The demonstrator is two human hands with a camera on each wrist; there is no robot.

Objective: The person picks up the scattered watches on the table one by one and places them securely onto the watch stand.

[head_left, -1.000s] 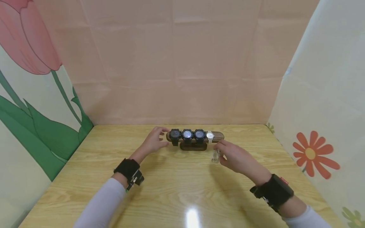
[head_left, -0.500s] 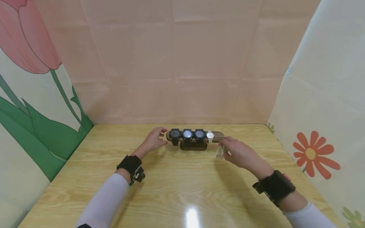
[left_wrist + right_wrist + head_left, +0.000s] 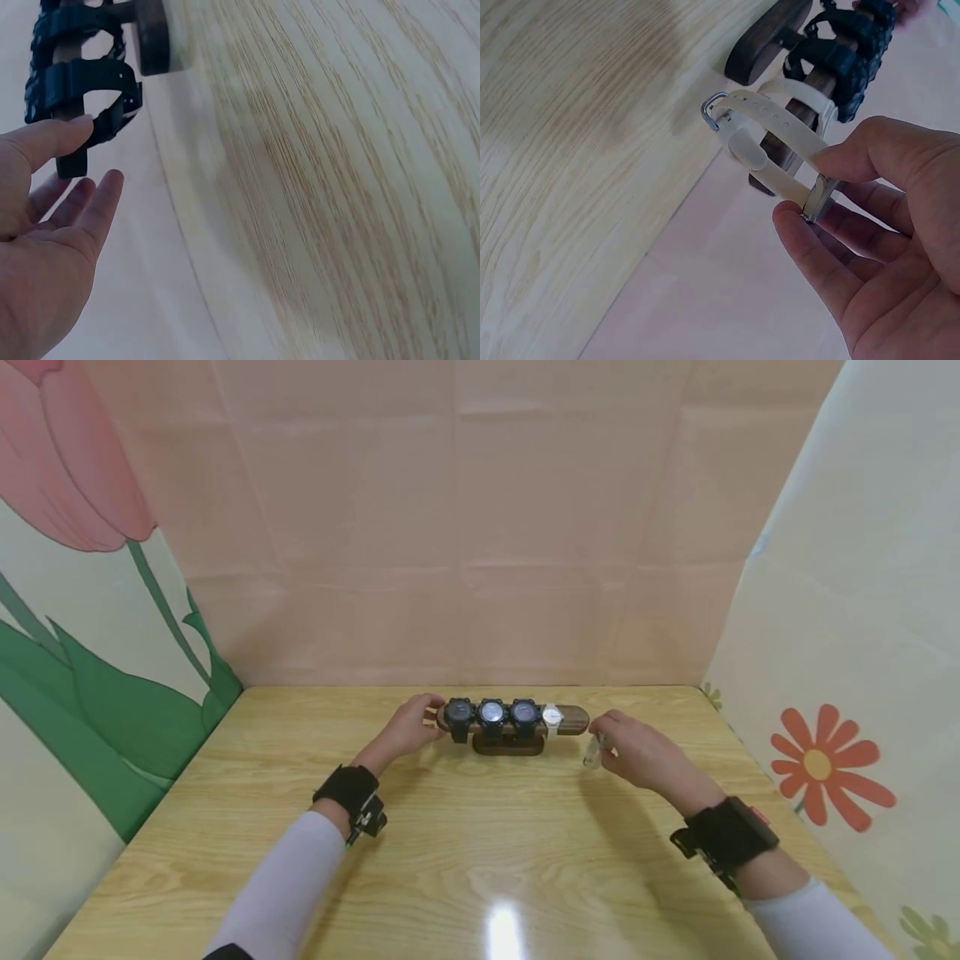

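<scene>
A dark wooden watch stand (image 3: 576, 720) stands toward the back of the table. Several watches encircle its bar: black ones (image 3: 492, 713) from the left, then a white one (image 3: 552, 717). My left hand (image 3: 405, 727) holds the stand's left end, thumb across the bar (image 3: 73, 161) and fingers on the far side in the left wrist view. Just off the opposite end, my right hand (image 3: 641, 752) pinches a second white watch (image 3: 787, 131) by its case, between thumb and fingers. Its strap is buckled into a loop, which overlaps the bar end in the right wrist view.
The stand rests on a wood-grain table (image 3: 450, 843). A pink backdrop (image 3: 480, 527) rises behind it, with a tulip-printed panel (image 3: 90, 693) on the left and a flower-printed one (image 3: 840, 610) on the right.
My right hand has moved right and slightly up with the white watch, past the stand's right end. The left hand has edged closer to the stand's left end.
</scene>
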